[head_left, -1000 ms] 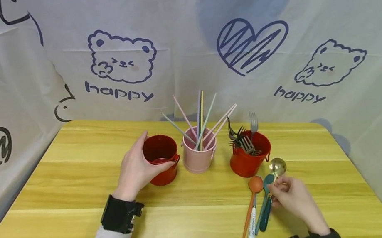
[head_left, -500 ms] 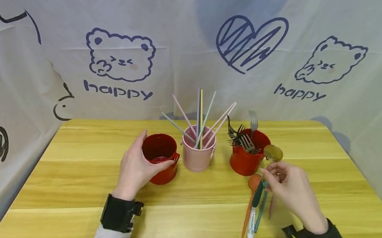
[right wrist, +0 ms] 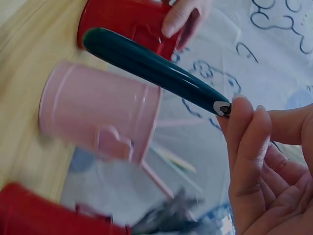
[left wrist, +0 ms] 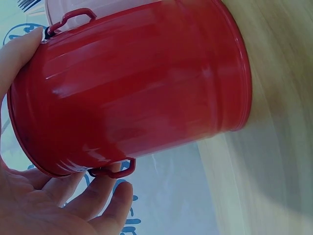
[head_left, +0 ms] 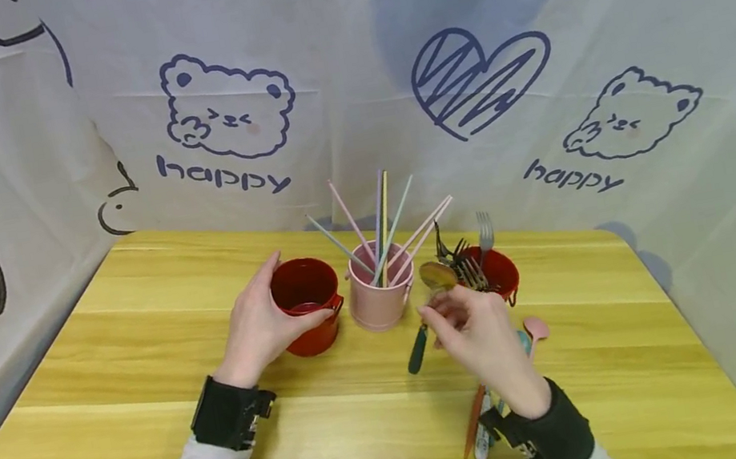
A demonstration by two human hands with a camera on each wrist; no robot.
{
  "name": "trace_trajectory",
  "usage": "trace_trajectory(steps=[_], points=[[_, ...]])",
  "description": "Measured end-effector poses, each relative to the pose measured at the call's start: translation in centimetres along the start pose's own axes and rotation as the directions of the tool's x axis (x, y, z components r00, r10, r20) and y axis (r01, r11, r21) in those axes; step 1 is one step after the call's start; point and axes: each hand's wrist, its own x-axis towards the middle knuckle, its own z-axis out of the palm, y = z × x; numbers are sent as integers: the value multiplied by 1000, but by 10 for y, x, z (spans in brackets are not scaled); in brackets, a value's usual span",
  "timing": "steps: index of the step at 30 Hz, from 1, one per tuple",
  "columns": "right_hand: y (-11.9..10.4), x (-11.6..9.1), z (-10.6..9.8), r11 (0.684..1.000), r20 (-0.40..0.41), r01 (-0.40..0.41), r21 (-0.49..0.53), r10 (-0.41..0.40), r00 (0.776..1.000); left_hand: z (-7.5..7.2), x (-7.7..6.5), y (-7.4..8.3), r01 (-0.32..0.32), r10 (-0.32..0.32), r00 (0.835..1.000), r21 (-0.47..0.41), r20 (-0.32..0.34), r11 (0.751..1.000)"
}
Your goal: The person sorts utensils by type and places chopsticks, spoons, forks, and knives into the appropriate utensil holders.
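My left hand (head_left: 265,320) grips the left red bucket (head_left: 313,340) at its rim, thumb at one side and fingers at the other. Inside, that bucket shows only its red wall and bottom. A gold-bowled spoon (head_left: 438,275) with a dark green handle (right wrist: 156,71) is pinched between thumb and fingers of my right hand (head_left: 480,332). Its bowl points up and away, and the handle hangs toward the table. In the head view the spoon is in front of the pink bucket (head_left: 381,310) and the forks, clear of the tabletop.
The pink bucket holds several pastel straws (head_left: 382,247). To its right stands a red bucket (head_left: 503,272) of forks (head_left: 471,265). A pink spoon (head_left: 536,328), an orange spoon (head_left: 474,427) and others lie under my right forearm, partly hidden. A white printed sheet (head_left: 336,40) hangs behind the table.
My right hand has lifted the gold spoon from the group of spoons and carried it left, past the fork bucket. A pink spoon shows where it lay. The left hand stays on its bucket.
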Motion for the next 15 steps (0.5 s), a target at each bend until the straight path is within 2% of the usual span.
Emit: trace_trajectory(steps=[5, 11, 15], points=[[-5, 25, 22, 995, -8, 101, 21, -101, 995, -1, 0, 0, 2, -2, 1000, 7, 3, 1000], [-15, 56, 33, 972, -119, 231, 40, -225, 967, -1, 2, 0, -19, 18, 1000, 16, 1, 1000], [-21, 72, 41, 954, -184, 272, 124, -247, 951, 0, 2, -1, -21, 21, 1000, 19, -3, 1000]])
